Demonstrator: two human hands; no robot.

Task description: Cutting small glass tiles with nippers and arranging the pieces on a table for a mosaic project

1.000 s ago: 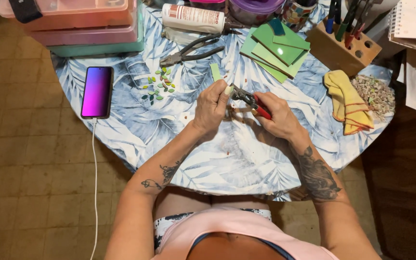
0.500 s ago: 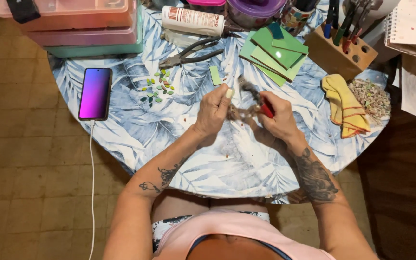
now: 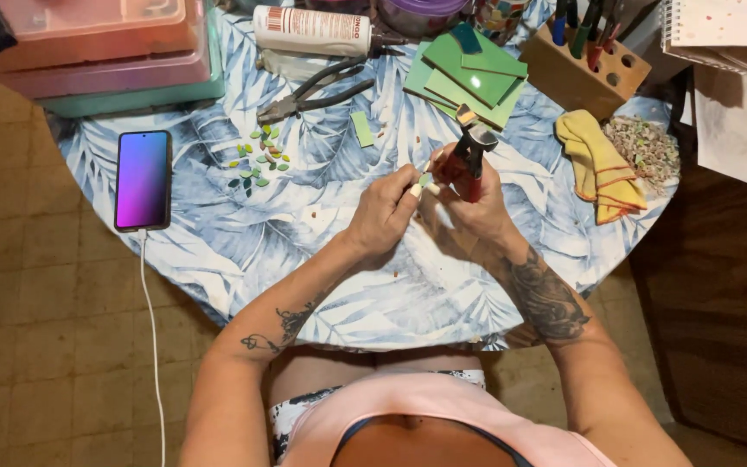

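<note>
We are seeing both hands meeting over the middle of the leaf-print tablecloth (image 3: 218,233). The left hand (image 3: 384,216) is pinching a small pale-green tile chip (image 3: 425,181) between thumb and fingertips, clenched on it. The right hand (image 3: 469,203) is wrapped tight around the red handles of the nippers (image 3: 470,154), jaws pointing up and away from us.

Change: half a second ago the nippers were lying lower and flatter, nearer the tabletop with the head pointing left toward the chip; now we are seeing them tipped upright and raised, head well above the knuckles. The left hand is shifting right too, so the chip is now sitting just beside the red handles rather than at the jaws. We are reading this as a pause between bites, chip being turned or checked, not a cut in progress. Whether the jaws are closed we cannot tell.

Farther out: cut green bits (image 3: 257,160) are scattered left of the hands, a loose green strip (image 3: 362,128) just beyond, grey pliers (image 3: 313,93) untouched. A phone (image 3: 143,179) is lying at the left edge on its cable. At the far side, stacked green tiles (image 3: 464,73), a glue bottle (image 3: 313,30), a wooden tool block (image 3: 598,73), a yellow cloth (image 3: 598,164) and a heap of shards (image 3: 646,147).
</note>
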